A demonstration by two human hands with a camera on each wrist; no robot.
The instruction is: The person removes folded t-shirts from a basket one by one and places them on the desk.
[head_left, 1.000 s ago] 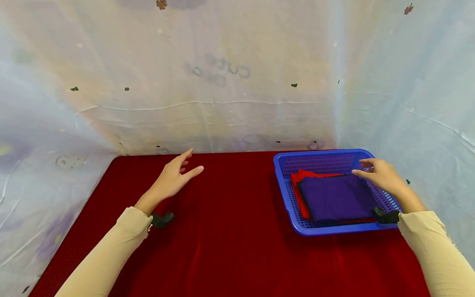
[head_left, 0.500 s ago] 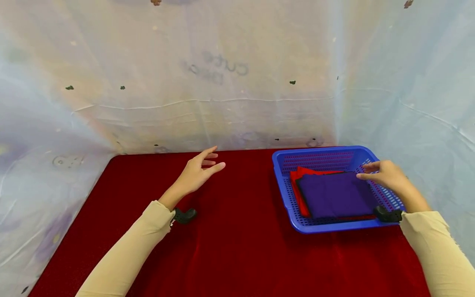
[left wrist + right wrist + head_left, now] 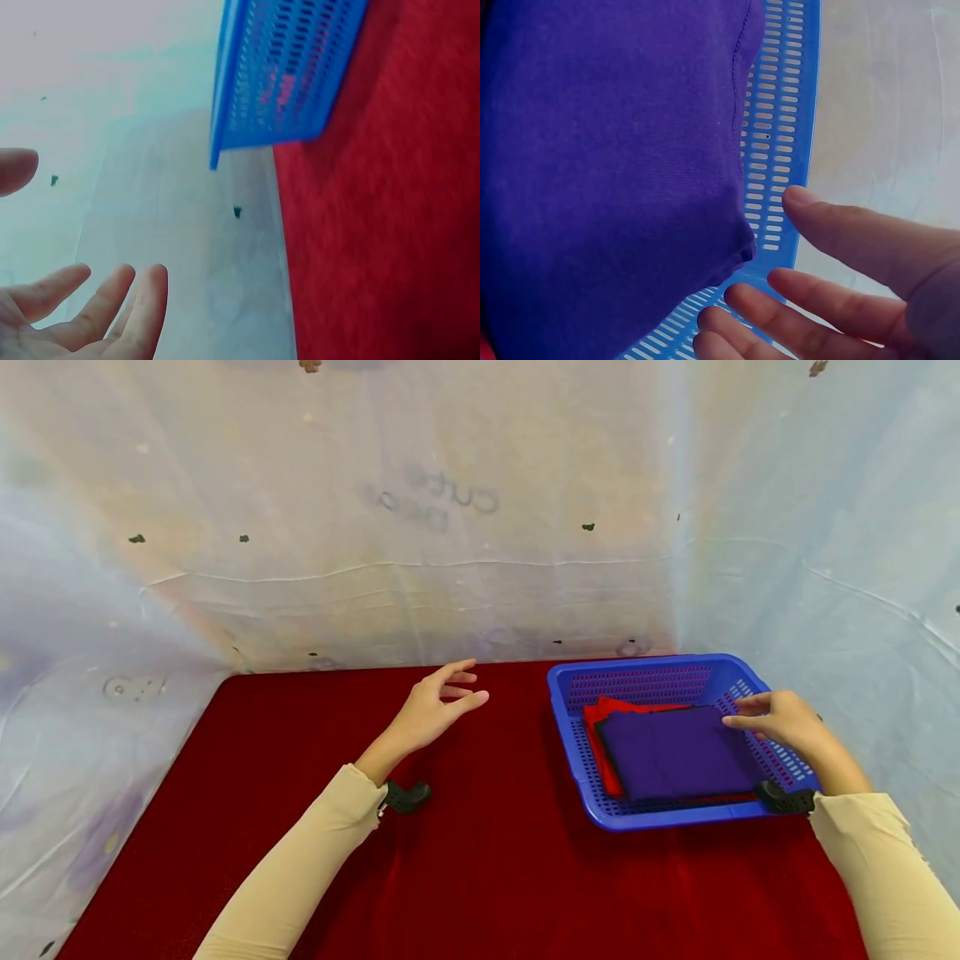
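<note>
A blue perforated basket (image 3: 570, 739) stands at the right of the red table. Inside lies a folded purple cloth (image 3: 675, 752) on top of a red cloth (image 3: 600, 727). My right hand (image 3: 768, 717) hovers over the purple cloth's far right corner with relaxed fingers, holding nothing; the right wrist view shows its fingers (image 3: 832, 315) beside the cloth (image 3: 607, 172) and the basket wall (image 3: 780, 150). My left hand (image 3: 442, 702) floats open above the table's middle, left of the basket. The left wrist view shows its fingers (image 3: 97, 307) and the basket (image 3: 285, 67).
A red velvet cover (image 3: 465, 860) spreads over the table. Pale plastic sheeting (image 3: 420, 527) walls the back, the left and the right. A black wrist mount (image 3: 405, 795) sits at each cuff.
My left hand has moved to the right across the table towards the basket. My right hand has stayed over the purple cloth's far corner.
</note>
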